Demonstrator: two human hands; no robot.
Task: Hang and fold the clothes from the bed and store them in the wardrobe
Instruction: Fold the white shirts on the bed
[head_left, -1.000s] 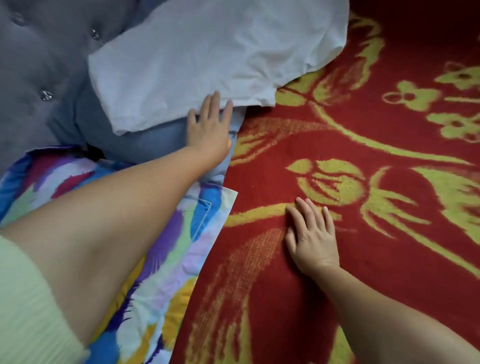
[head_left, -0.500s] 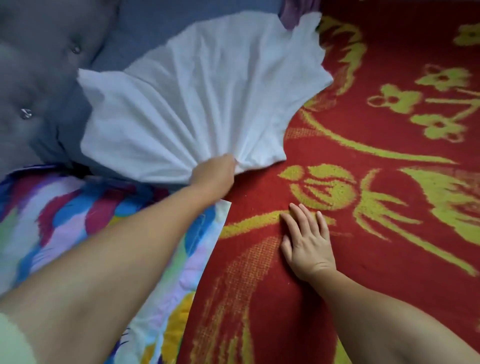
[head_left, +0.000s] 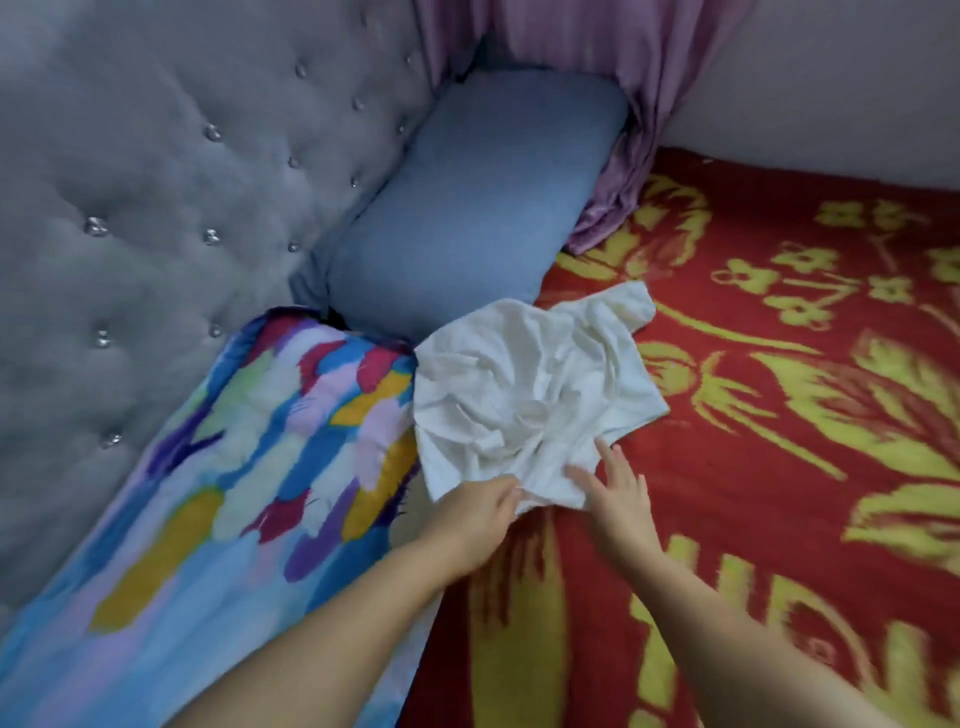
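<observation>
The white garment, dragged off the blue pillow moments ago, now lies bunched on the red blanket before both hands; left hand pinches its hem, right hand arrives with fingers spread, ready for folding.

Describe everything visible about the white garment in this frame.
The white garment is thin, soft-looking cloth, crumpled with creases radiating from its near edge. It lies on the red blanket, overlapping the colourful pillow and the blue pillow. The left hand pinches its near edge; the right hand lies open on it.
</observation>
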